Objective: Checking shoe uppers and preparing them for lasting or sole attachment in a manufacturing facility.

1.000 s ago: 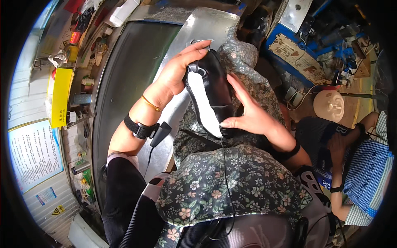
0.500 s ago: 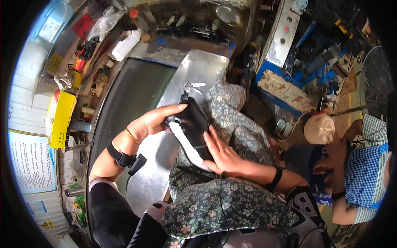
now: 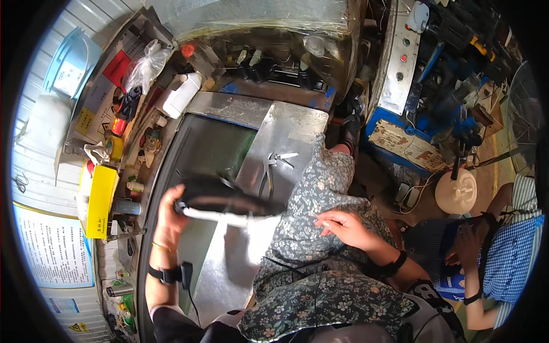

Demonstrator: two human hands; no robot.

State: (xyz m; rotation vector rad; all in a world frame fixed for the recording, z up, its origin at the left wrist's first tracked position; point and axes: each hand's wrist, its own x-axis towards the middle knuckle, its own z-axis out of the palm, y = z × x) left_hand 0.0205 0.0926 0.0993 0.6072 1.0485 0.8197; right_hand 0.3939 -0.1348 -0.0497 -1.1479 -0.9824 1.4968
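Observation:
A black shoe (image 3: 220,197) with a white sole is gripped at one end by my left hand (image 3: 170,214). It hangs over the belt and the metal plate, blurred by motion. Past the shoe, a pair of pliers (image 3: 267,169) with dark handles lies on the bare metal plate (image 3: 291,128). My right hand (image 3: 346,227) holds nothing and hovers above the flowered apron (image 3: 337,188) on my lap, its fingers stretched out and slightly bent.
A dark conveyor belt (image 3: 211,146) runs beside the plate. Along the left, a cluttered shelf carries a yellow box (image 3: 102,201) and a white jug (image 3: 182,94). Dark shoes (image 3: 260,67) stand at the back. At right are a blue machine (image 3: 374,117), a beige container (image 3: 456,191) and a co-worker's arm (image 3: 472,260).
My left hand has carried the shoe left and turned it flatter. My right hand has let go of it and moved right. The pliers on the plate now show more fully.

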